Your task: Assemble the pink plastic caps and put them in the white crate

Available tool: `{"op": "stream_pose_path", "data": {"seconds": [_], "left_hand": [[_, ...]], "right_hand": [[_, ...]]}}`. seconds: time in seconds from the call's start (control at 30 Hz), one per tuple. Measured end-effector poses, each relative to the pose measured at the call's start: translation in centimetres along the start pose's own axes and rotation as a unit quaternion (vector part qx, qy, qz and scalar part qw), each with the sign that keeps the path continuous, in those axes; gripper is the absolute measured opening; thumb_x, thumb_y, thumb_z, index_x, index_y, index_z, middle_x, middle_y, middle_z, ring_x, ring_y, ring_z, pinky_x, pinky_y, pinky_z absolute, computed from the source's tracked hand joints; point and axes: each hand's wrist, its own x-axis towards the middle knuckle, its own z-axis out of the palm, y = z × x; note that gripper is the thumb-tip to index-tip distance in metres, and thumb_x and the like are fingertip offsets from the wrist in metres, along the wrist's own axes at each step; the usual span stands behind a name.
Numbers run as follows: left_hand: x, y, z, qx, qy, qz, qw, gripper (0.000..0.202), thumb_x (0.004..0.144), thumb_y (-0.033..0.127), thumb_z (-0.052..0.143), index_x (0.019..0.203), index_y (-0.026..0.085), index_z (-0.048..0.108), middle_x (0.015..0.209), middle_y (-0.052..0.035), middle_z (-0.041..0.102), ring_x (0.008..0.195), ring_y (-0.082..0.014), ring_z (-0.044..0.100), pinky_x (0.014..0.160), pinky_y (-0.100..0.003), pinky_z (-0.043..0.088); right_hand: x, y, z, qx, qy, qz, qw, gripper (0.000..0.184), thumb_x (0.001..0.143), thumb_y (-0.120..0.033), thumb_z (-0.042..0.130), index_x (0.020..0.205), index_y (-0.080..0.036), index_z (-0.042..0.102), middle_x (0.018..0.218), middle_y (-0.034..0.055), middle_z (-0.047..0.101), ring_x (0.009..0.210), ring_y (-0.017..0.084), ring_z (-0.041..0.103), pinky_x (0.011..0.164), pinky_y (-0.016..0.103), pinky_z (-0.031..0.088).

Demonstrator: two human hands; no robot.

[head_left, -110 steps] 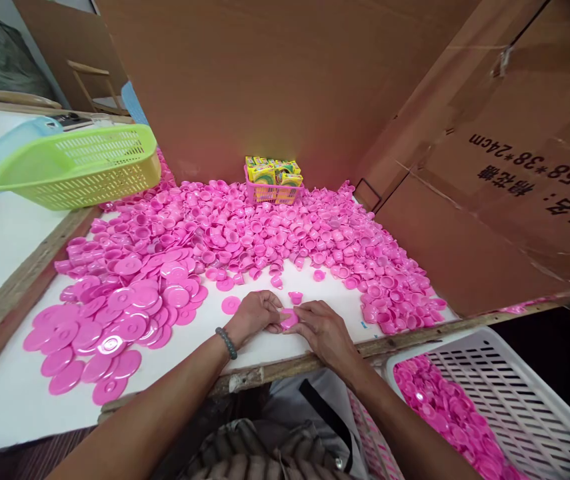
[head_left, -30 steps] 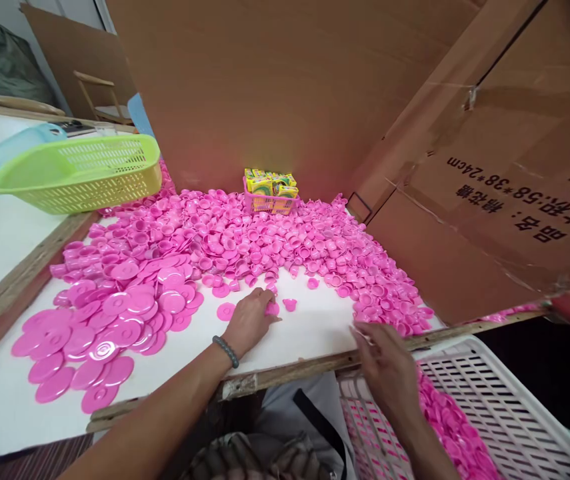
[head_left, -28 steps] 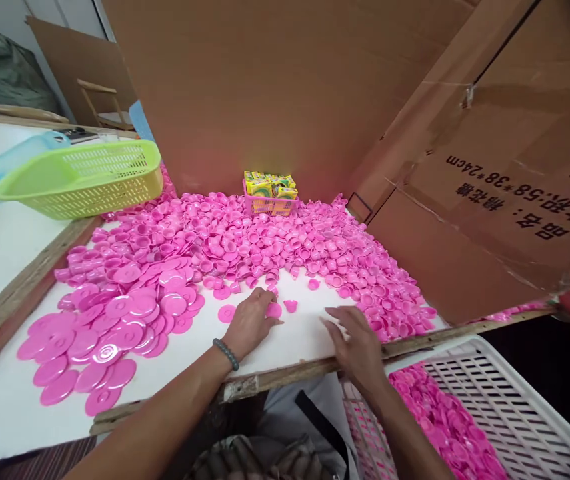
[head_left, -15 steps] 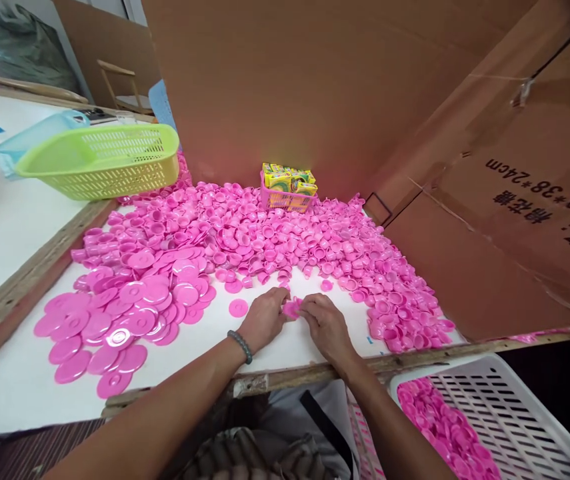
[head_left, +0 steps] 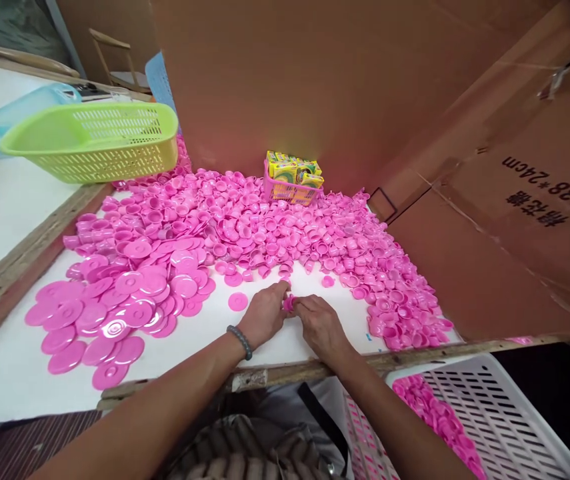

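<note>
Between the fingertips of my left hand [head_left: 265,312] and my right hand [head_left: 319,321] is a small pink plastic piece [head_left: 289,304], pinched from both sides. My fingers cover most of it, so I cannot tell whether it is a cup. A lone pink saucer [head_left: 237,302] lies flat just left of my left hand. Beyond my hands spreads a heap of pink toy cups [head_left: 285,230]. Overlapping pink saucers [head_left: 129,307] form a pile to the left. One single pink piece [head_left: 327,281] rests beyond my right hand.
A pink basket [head_left: 292,193] of yellow boxes [head_left: 295,170] stands at the back. Cardboard walls [head_left: 305,80] rise behind and at the right. The green basket [head_left: 99,150] sits back left. Below the wooden table edge [head_left: 265,379], a white crate [head_left: 505,400] holds pink pieces.
The pink piece has turned between my fingers and shows less of itself. My hands stay in nearly the same place. The view has shifted slightly.
</note>
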Motion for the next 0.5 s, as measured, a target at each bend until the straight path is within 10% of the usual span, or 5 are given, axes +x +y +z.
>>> {"op": "stream_pose_path", "data": {"seconds": [0.17, 0.33, 0.5], "left_hand": [[-0.1, -0.4, -0.2, -0.024, 0.006, 0.008, 1.0, 0.035, 0.068, 0.014, 0.06, 0.101, 0.019, 0.048, 0.084, -0.0013, 0.059, 0.07, -0.0131, 0.055, 0.061, -0.023, 0.041], [0.0, -0.1, -1.1, -0.092, -0.01, -0.004, 0.996, 0.023, 0.068, 0.02, 0.061, 0.09, 0.018, 0.055, 0.077, -0.0006, 0.061, 0.07, -0.0127, 0.055, 0.062, -0.022, 0.043], [0.4, 0.4, -1.4, -0.189, -0.035, -0.075, 0.979, 0.014, 0.065, 0.023, 0.063, 0.074, 0.015, 0.056, 0.062, 0.0018, 0.058, 0.057, -0.0101, 0.054, 0.052, -0.019, 0.041]], "right_hand": [[-0.3, 0.3, 0.4, 0.104, 0.058, 0.046, 0.992, 0.022, 0.082, -0.009, 0.042, 0.085, -0.017, 0.062, 0.087, 0.0058, 0.064, 0.08, 0.017, 0.054, 0.072, 0.031, 0.042], [-0.2, 0.9, 0.3, 0.374, 0.055, 0.221, 0.899, 0.021, 0.082, -0.031, 0.049, 0.077, -0.018, 0.064, 0.073, 0.0005, 0.065, 0.068, 0.014, 0.057, 0.063, 0.025, 0.045], [-0.1, 1.1, 0.2, 0.449, 0.066, 0.255, 0.854, 0.026, 0.081, -0.035, 0.048, 0.095, -0.017, 0.061, 0.074, 0.0, 0.063, 0.064, 0.013, 0.056, 0.061, 0.025, 0.044]]}}
